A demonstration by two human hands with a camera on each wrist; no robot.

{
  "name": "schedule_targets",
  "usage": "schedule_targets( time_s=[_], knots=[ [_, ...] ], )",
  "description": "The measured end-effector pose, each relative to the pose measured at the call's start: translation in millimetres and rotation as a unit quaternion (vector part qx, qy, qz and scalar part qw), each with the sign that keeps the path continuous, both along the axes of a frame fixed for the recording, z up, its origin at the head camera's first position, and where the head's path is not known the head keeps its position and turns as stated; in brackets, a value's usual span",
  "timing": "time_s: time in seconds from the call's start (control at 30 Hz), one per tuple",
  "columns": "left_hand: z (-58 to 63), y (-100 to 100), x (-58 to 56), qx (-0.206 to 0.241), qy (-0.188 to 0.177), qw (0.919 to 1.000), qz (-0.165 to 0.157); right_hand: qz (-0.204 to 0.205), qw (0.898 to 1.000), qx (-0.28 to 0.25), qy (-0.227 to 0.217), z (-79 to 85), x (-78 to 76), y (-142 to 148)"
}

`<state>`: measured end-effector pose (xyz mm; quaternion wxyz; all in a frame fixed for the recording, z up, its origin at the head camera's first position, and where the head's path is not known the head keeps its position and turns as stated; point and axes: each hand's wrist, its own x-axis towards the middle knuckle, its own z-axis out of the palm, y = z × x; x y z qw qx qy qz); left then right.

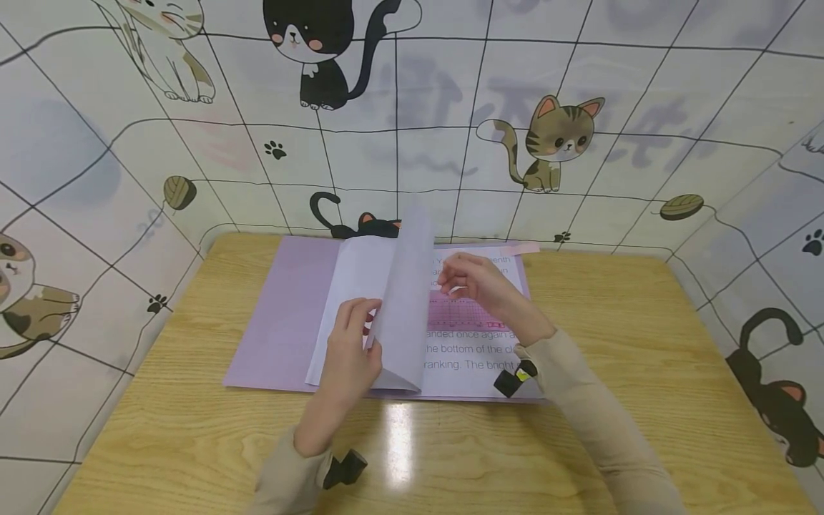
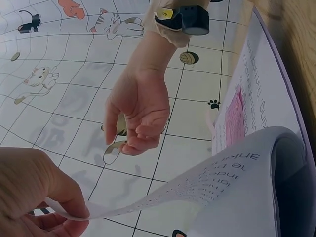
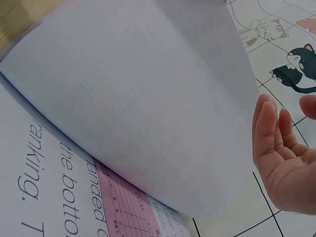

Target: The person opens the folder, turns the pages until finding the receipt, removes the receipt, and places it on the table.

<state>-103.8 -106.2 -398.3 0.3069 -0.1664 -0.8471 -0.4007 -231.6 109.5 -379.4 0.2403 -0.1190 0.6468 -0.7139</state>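
Observation:
A booklet with a lilac cover (image 1: pixel 283 307) lies spread on the wooden table. One white page (image 1: pixel 408 307) stands up in a curve from its middle. My left hand (image 1: pixel 350 350) pinches the edge of that page between thumb and fingers, as the left wrist view shows. Over the right-hand printed sheet (image 1: pixel 463 350), my right hand (image 1: pixel 479 286) hovers with loosely bent fingers and holds nothing. Beneath it a pink gridded slip (image 1: pixel 460 312) lies across the text. The lifted page (image 3: pixel 133 98) fills much of the right wrist view, beside the right hand (image 3: pixel 286 163).
Wooden tabletop (image 1: pixel 599 307) surrounds the booklet. A pale pink tab (image 1: pixel 520 249) sticks out at its upper right corner. Behind the table rises a white gridded backdrop (image 1: pixel 438 157) with cartoon cats. Each wrist wears a small black device (image 1: pixel 344 468).

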Motion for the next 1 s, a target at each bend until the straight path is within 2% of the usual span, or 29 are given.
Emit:
schedule_targets(
  time_s=[0.17,0.33,0.6,1.0],
  knots=[
    [-7.0,-9.3,-0.3,-0.012,0.004,0.9997,0.019,-0.011,1.0,0.02,0.001,-3.5,-1.0,4.3],
    [-12.4,-17.7,1.7,-0.017,-0.01,0.9992,0.034,-0.015,1.0,0.021,-0.002,-5.4,-1.6,8.1],
    [-24.6,-29.6,3.5,-0.02,-0.066,0.9962,0.053,-0.012,1.0,0.024,0.003,-9.2,-3.7,15.5],
    [-42.0,-47.0,3.8,-0.041,-0.149,0.9851,0.076,-0.032,0.999,0.029,-0.007,-16.5,-6.2,26.6]
  ],
)
